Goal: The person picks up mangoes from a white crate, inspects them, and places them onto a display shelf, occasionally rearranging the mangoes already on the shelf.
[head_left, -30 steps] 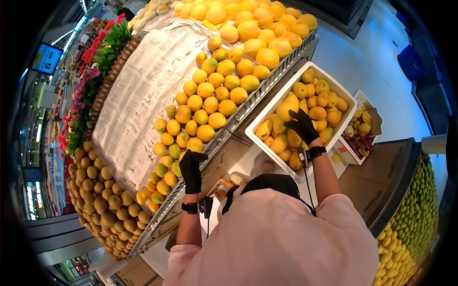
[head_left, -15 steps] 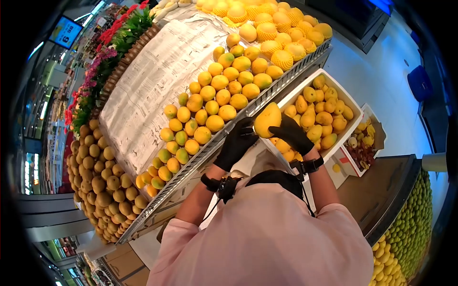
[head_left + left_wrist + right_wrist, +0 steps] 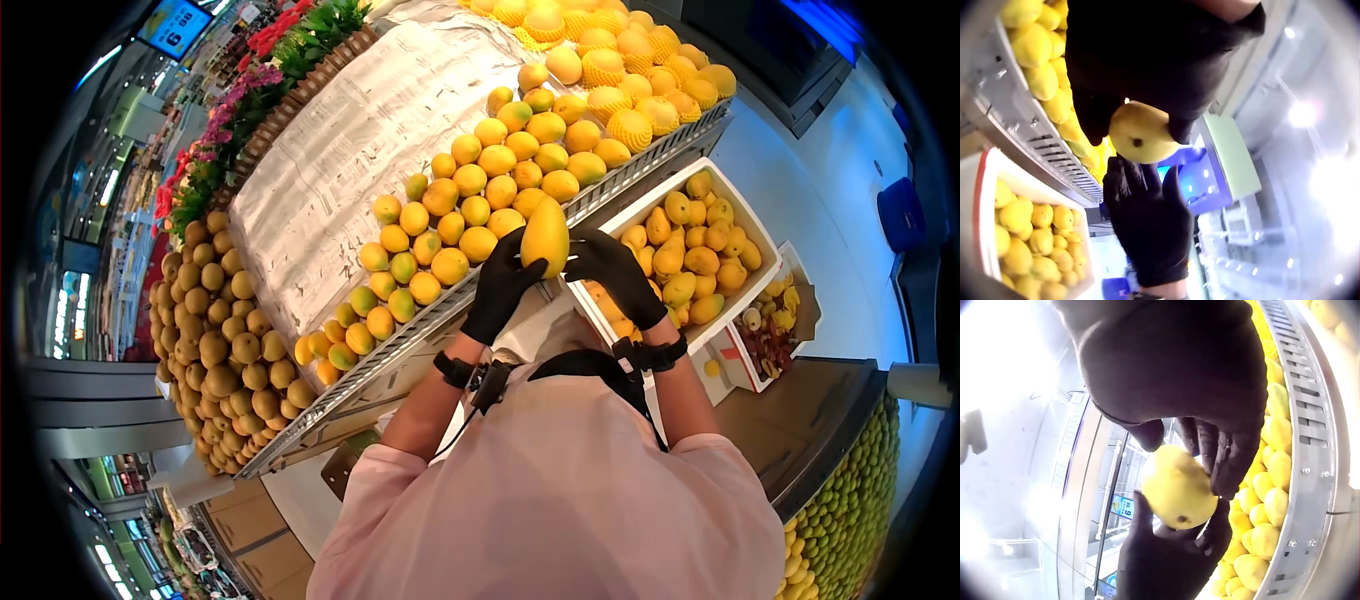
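A large yellow mango (image 3: 546, 238) is in front of my chest in the head view, over the display's front rail. My black-gloved left hand (image 3: 497, 290) grips it, thumb on the near side and fingers round the other side. The left wrist view shows the mango's (image 3: 1138, 139) rounded end with a small dark spot. My right hand (image 3: 612, 278), also gloved, is at the mango's right side with its fingers loosely extended. In the right wrist view, its fingertips are right at the mango (image 3: 1175, 487), while the left hand (image 3: 1163, 562) cups it from below.
Rows of smaller mangoes (image 3: 470, 180) lie on the sloped display behind a metal rail (image 3: 400, 330). A white foam box (image 3: 770, 262) of mangoes stands at the right, beside a carton of scraps (image 3: 808, 300). Netted yellow fruit (image 3: 630, 130) and brown kiwis (image 3: 215, 350) flank the rows.
My right hand has lifted the large mango from the foam box and brought it left. My left hand has come from the rail and taken hold; the right hand's fingers have loosened.
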